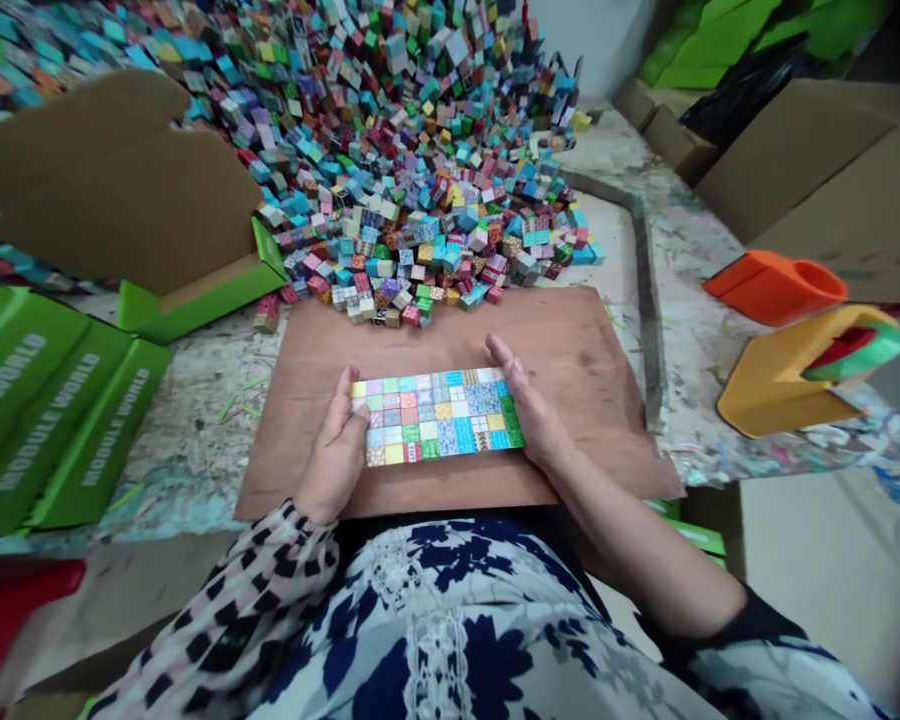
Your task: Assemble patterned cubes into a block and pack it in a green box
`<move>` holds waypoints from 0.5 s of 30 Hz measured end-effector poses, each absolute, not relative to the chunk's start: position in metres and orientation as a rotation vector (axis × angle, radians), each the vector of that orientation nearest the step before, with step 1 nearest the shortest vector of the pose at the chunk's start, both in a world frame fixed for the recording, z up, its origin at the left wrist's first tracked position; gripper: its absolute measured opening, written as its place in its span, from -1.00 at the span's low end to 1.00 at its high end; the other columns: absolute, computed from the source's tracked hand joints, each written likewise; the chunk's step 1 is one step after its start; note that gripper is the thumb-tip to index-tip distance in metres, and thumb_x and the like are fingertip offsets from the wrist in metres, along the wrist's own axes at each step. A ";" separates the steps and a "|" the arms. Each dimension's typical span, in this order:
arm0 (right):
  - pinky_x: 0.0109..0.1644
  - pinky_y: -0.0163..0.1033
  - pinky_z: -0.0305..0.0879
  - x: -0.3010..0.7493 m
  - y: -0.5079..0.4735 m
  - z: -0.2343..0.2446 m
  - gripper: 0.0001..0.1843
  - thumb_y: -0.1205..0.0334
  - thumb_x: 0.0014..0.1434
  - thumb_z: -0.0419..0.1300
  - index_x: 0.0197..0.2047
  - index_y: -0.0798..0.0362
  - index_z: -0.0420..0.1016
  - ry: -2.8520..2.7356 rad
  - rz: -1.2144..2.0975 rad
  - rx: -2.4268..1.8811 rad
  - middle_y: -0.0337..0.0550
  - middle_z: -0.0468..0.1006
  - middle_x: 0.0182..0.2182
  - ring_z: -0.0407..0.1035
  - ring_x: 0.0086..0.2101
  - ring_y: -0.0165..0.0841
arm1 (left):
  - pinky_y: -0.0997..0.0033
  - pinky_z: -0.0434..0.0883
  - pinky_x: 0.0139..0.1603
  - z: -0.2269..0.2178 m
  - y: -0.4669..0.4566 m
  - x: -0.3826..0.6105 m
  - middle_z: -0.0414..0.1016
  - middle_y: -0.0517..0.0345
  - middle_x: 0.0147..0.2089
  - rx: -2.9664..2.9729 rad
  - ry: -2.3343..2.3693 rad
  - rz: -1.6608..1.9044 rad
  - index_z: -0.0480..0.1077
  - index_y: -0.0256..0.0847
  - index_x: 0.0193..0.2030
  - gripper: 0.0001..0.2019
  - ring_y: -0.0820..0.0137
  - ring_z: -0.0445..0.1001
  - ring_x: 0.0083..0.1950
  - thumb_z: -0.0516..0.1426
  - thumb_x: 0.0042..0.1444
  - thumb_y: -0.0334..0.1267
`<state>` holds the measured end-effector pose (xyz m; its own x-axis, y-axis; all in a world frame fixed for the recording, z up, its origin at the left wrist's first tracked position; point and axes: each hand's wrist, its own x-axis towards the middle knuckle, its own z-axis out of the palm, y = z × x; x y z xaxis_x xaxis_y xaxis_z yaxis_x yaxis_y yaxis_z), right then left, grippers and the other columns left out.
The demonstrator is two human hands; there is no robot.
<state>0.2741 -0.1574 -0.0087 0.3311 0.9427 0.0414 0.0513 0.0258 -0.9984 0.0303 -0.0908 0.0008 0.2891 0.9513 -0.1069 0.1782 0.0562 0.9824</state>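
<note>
On the brown board [577, 345], just before the big heap of cubes [420, 150], a flat rectangle of cubes [435, 415] lies between the left hand [337, 450] and right hand [531, 408], each ungrasping, fingers together, pressed against one short end.

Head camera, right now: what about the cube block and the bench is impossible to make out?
Head view, the only one:
Ends of the cube block: covered by the left hand and right hand.
Its underside: against the brown board.
Prints in the cube pile: too small, blurred.
Lettering on the green boxes: cut off by the left edge.
</note>
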 end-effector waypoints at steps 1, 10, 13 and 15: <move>0.44 0.00 -0.22 0.275 -0.158 -0.008 -0.30 -0.30 0.30 -0.13 0.38 -0.14 0.13 -1.013 0.922 -1.360 -0.25 0.07 0.39 -0.11 0.37 -0.28 | 0.15 -0.03 0.47 0.001 -0.091 0.030 -0.04 0.16 0.50 1.391 1.126 0.841 0.01 -0.05 0.44 -0.41 0.25 -0.05 0.49 0.02 0.29 -0.17; 0.42 0.03 -0.19 0.273 -0.159 -0.001 -0.24 -0.30 0.31 -0.28 0.43 -0.10 -0.03 -1.249 0.810 -1.558 -0.19 -0.04 0.42 -0.14 0.37 -0.27 | 0.21 0.02 0.45 0.004 -0.092 0.032 -0.03 0.12 0.50 1.422 1.152 0.835 0.00 -0.10 0.44 -0.41 0.29 0.00 0.47 -0.02 0.28 -0.21; 0.42 0.03 -0.21 0.274 -0.158 0.002 -0.21 -0.33 0.29 -0.28 0.42 -0.06 0.01 -1.253 0.806 -1.568 -0.14 0.01 0.41 -0.13 0.37 -0.27 | 0.20 0.06 0.44 0.004 -0.091 0.032 -0.01 0.11 0.49 1.457 1.154 0.827 0.00 -0.10 0.44 -0.42 0.29 0.03 0.46 -0.02 0.28 -0.21; 0.42 0.02 -0.21 0.277 -0.158 0.005 -0.13 -0.38 0.25 -0.22 0.40 0.03 0.07 -1.280 0.818 -1.567 -0.04 0.05 0.39 -0.12 0.37 -0.22 | 0.18 0.08 0.43 0.003 -0.091 0.032 0.00 0.09 0.49 1.450 1.137 0.831 0.01 -0.11 0.43 -0.42 0.28 0.06 0.45 -0.01 0.28 -0.20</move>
